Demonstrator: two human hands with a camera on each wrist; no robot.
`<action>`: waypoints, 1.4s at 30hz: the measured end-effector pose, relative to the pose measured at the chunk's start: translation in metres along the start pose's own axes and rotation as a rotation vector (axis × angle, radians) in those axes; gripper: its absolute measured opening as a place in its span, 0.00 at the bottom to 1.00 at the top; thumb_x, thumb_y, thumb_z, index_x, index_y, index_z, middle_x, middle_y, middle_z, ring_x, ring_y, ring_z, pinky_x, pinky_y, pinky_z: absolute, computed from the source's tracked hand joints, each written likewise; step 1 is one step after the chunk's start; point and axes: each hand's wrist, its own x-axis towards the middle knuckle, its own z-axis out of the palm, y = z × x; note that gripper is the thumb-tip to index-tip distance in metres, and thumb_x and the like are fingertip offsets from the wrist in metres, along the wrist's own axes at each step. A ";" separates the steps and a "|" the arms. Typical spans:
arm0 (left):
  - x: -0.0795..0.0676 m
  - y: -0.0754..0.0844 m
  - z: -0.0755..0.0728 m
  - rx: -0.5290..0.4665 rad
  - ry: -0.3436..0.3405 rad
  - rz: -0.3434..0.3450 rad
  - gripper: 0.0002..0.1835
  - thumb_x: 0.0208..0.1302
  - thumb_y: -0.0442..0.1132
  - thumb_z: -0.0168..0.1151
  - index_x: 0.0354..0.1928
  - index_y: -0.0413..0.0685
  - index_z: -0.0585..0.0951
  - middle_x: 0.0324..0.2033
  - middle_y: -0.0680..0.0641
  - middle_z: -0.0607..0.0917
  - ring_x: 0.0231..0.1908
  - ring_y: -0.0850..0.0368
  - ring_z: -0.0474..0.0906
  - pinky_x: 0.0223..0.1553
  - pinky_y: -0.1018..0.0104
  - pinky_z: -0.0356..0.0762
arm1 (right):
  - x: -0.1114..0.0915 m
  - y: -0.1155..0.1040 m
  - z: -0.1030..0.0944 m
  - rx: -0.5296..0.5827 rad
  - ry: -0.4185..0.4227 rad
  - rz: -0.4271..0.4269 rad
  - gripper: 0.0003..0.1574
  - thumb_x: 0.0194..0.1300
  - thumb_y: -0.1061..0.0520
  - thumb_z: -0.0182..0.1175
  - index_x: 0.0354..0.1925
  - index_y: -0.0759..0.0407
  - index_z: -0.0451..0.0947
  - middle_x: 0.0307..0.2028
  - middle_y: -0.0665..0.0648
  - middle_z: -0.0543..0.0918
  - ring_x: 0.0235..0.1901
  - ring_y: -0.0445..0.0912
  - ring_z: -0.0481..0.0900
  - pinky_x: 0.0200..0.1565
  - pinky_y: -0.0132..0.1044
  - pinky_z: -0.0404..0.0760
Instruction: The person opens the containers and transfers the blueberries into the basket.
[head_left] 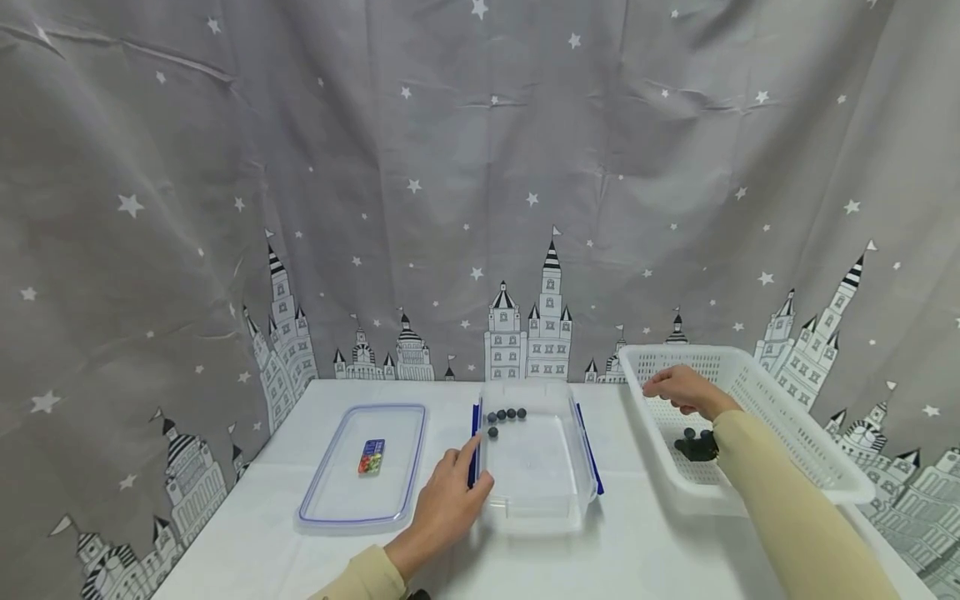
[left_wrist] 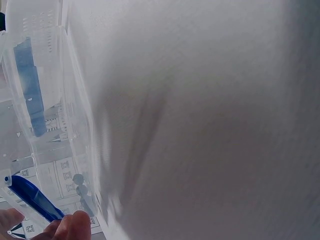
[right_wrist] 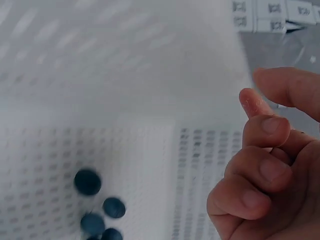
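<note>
In the head view my left hand (head_left: 450,496) rests at the left side of a clear plastic box (head_left: 528,500), its index finger reaching the rim. In the left wrist view its fingers (left_wrist: 77,225) are right at a blue latch flap (left_wrist: 35,197) that hangs outward. Several small dark blue balls (head_left: 502,415) lie inside the box, toward its back left. My right hand (head_left: 686,390) hovers over the left part of a white perforated basket (head_left: 795,408). In the right wrist view its thumb and index finger are apart, the other fingers bent, with nothing seen between them. More dark balls (right_wrist: 87,181) lie in the basket.
A clear lid with a purplish-blue rim (head_left: 360,523) and a colourful label (head_left: 371,457) lies left of the box. All stand on a white table (head_left: 247,533). Behind hangs a grey curtain (head_left: 450,208) printed with stars and castles.
</note>
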 end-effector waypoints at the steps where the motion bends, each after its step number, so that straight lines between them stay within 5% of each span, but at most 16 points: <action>1: 0.000 0.000 0.000 -0.004 -0.002 0.000 0.34 0.66 0.52 0.55 0.75 0.57 0.67 0.45 0.46 0.78 0.34 0.59 0.68 0.30 0.64 0.67 | 0.001 -0.003 0.001 0.014 -0.009 -0.008 0.26 0.71 0.55 0.59 0.59 0.71 0.76 0.27 0.53 0.74 0.15 0.38 0.54 0.22 0.32 0.62; 4: 0.000 0.000 -0.001 -0.013 -0.004 0.001 0.34 0.66 0.52 0.54 0.75 0.57 0.67 0.46 0.46 0.78 0.35 0.59 0.68 0.31 0.64 0.68 | 0.004 -0.013 0.002 0.026 -0.020 -0.022 0.27 0.72 0.53 0.58 0.60 0.71 0.76 0.21 0.48 0.66 0.16 0.38 0.53 0.22 0.32 0.61; 20: 0.001 0.003 -0.003 -0.012 -0.004 0.007 0.33 0.67 0.51 0.54 0.75 0.57 0.67 0.48 0.44 0.78 0.36 0.57 0.70 0.33 0.62 0.70 | 0.018 -0.053 0.022 0.072 -0.041 -0.022 0.26 0.71 0.53 0.59 0.62 0.66 0.76 0.19 0.47 0.63 0.18 0.40 0.57 0.24 0.32 0.62; 27: -0.001 0.003 -0.003 -0.017 -0.011 -0.007 0.34 0.67 0.51 0.54 0.75 0.58 0.66 0.48 0.44 0.78 0.36 0.58 0.70 0.33 0.63 0.70 | 0.029 -0.060 0.040 0.139 -0.056 0.005 0.26 0.72 0.52 0.59 0.62 0.63 0.77 0.29 0.51 0.69 0.19 0.41 0.58 0.25 0.33 0.64; 42: -0.002 0.001 -0.003 -0.030 -0.006 0.008 0.34 0.68 0.51 0.54 0.75 0.57 0.66 0.48 0.44 0.78 0.35 0.58 0.69 0.32 0.63 0.68 | 0.054 -0.091 0.092 0.319 -0.132 -0.047 0.24 0.71 0.56 0.60 0.60 0.66 0.77 0.24 0.49 0.68 0.21 0.41 0.60 0.30 0.34 0.66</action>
